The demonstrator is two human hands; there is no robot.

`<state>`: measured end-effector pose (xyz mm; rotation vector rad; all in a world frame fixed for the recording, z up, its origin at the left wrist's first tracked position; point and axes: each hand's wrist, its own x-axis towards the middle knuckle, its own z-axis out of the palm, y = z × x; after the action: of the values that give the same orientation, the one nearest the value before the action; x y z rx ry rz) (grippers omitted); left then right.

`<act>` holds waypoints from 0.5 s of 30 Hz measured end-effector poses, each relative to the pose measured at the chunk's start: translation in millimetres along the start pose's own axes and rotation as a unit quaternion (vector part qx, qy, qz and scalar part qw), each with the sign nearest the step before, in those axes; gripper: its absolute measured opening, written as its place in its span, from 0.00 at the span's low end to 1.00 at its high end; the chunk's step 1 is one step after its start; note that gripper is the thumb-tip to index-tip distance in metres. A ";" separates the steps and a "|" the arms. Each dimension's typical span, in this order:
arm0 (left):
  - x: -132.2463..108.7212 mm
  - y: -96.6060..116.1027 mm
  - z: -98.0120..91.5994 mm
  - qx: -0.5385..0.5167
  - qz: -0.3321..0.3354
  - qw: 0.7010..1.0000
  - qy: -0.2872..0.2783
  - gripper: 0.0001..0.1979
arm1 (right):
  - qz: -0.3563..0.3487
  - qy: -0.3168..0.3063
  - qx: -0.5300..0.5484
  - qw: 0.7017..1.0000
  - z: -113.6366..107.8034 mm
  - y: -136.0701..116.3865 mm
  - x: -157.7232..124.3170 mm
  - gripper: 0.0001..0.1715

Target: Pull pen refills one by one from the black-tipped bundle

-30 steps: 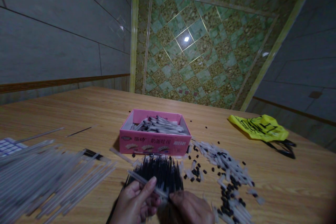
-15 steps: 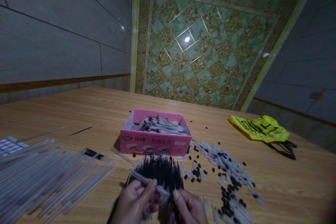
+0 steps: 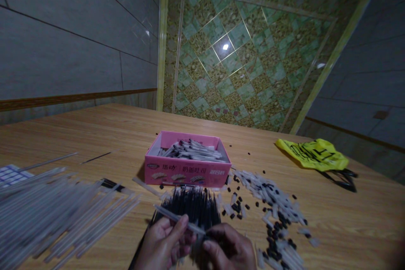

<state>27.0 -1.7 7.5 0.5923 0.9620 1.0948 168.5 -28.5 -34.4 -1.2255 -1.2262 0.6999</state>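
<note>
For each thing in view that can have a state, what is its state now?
Left hand: closed on a clear tube.
Right hand: pinching the tube's near end.
Pink box: open, holding pens.
Yellow bag: lying flat, crumpled.
Black refills: bundled together.
Clear tubes: loose pile.
Caps: scattered.

The scene is dimly lit. A lamp's glare is reflected on the green tiled floor (image 3: 225,46). The clear tubes (image 3: 57,215) at left are smeared, and straight edges are bowed by wide-angle distortion.
</note>
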 end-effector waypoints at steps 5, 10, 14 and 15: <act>-1.2 1.1 0.1 -0.007 -0.001 1.000 0.007 0.14 | -0.022 0.032 -0.056 0.998 -6.1 -4.3 1.9 0.08; -0.2 2.2 0.1 -0.006 -0.004 1.000 0.014 0.15 | -0.009 0.023 -0.049 0.999 -6.1 -2.8 1.5 0.08; -0.2 -0.5 -0.3 -0.004 0.002 1.000 0.001 0.15 | -0.015 0.016 -0.059 0.998 -6.2 -0.3 1.6 0.09; 0.2 -1.8 -0.3 -0.003 0.004 1.000 0.002 0.15 | -0.021 0.012 -0.060 0.998 -6.3 0.5 1.6 0.09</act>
<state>27.6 -2.2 5.9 0.5908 0.9597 1.1059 175.0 -28.9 -33.6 -1.2983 -1.2851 0.5860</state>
